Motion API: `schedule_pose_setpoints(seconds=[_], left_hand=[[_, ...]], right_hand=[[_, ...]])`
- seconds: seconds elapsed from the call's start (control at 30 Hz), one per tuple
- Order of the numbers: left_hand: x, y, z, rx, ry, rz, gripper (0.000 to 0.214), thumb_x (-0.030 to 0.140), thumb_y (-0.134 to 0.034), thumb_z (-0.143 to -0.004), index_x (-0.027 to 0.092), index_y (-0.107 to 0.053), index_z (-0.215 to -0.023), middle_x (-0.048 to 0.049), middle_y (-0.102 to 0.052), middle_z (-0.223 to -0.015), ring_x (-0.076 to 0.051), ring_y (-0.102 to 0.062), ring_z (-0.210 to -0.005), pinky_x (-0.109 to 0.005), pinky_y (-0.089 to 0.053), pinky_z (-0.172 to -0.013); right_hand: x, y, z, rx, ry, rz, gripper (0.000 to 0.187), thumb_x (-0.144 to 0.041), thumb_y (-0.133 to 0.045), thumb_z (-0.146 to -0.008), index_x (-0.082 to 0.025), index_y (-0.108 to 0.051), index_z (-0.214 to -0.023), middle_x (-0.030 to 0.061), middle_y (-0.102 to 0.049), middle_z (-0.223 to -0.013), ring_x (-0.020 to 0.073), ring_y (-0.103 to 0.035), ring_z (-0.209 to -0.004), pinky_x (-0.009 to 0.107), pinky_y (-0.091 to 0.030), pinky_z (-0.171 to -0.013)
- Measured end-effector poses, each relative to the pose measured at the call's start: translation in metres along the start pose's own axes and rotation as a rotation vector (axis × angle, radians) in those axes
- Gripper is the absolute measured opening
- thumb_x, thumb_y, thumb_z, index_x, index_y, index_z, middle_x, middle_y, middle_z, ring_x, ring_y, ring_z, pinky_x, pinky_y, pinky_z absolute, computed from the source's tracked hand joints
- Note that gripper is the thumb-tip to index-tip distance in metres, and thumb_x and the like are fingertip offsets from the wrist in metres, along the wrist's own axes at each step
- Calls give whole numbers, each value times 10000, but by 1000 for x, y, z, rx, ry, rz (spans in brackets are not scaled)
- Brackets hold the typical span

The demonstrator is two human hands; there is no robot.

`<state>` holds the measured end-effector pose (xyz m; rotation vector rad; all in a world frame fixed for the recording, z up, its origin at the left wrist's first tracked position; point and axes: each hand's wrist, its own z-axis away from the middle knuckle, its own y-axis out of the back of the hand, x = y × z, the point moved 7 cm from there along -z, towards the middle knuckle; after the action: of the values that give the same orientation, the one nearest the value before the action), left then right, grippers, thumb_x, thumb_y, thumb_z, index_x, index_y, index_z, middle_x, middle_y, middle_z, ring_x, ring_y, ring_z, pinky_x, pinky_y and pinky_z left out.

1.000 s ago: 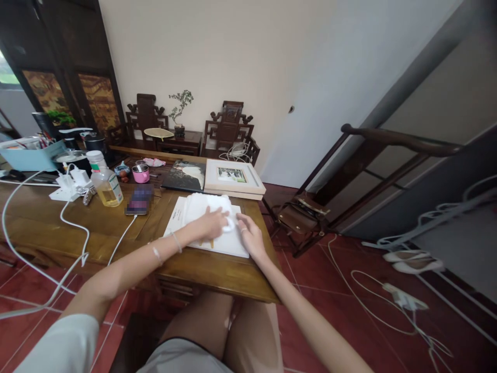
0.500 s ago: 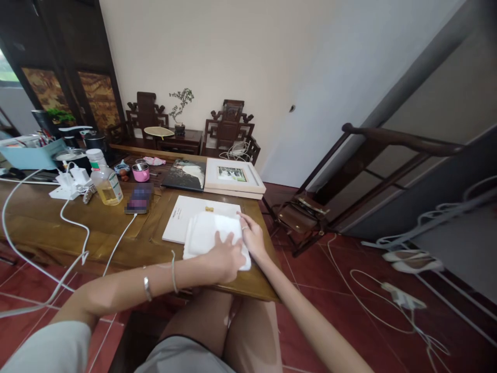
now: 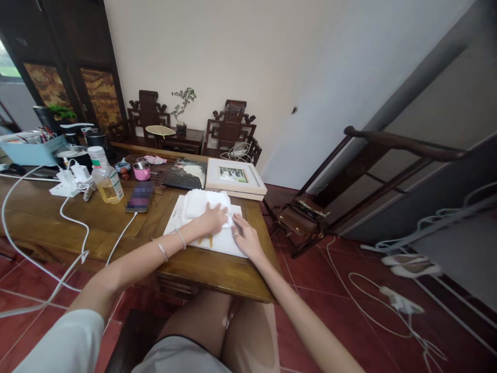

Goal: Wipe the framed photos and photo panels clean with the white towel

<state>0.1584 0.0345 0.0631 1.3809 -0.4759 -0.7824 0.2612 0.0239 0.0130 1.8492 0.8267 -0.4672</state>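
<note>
A folded white towel (image 3: 200, 203) lies on top of a flat white book or board (image 3: 229, 243), covering its upper left part. My left hand (image 3: 213, 219) presses on the towel's near right side, its fingers bent into the fabric. Beside the towel's right edge, my right hand (image 3: 245, 237) rests on the board's right side with the fingers stretched out; it does not appear to grip anything. Gold marks show on the board just below my left hand.
Behind the board lie a dark album (image 3: 185, 173) and a white picture frame (image 3: 235, 176). To the left are a phone (image 3: 139, 198) with its cable, a pink cup (image 3: 142, 170), a bottle (image 3: 106, 178) and a power strip (image 3: 64, 190). A wooden chair (image 3: 310, 212) stands right.
The towel and my left hand have moved away from me, up the board, baring its near part and gold marks. My right hand has shifted slightly and now lies beside the towel.
</note>
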Motion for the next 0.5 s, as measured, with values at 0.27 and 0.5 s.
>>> schedule_pose_setpoints(seconds=[0.27,0.5], left_hand=[[68,9,79,-35,-116,-26,351,117,-526,-772,131,-645,-1102,-207,-384,-1413,-425,-335,-1290,-647,-328,-963],[35,10,45,-71,-74,73,314,63,-499,-777,141,-641,-1046,-167,-468,-1355,-358,-391,-1261,-610,-379,-948]], right_hand=[[0,-1,-1,-2,13,-50,446,-159,-467,-773,-161,-628,-1189,88,-574,-1314,248,-444,-1300,458,-308,-1128],[0,-1,0,-3,16,-30,422,-186,-465,-799,-147,-627,-1187,104,-577,-1308,253,-451,-1295,467,-314,-1121]])
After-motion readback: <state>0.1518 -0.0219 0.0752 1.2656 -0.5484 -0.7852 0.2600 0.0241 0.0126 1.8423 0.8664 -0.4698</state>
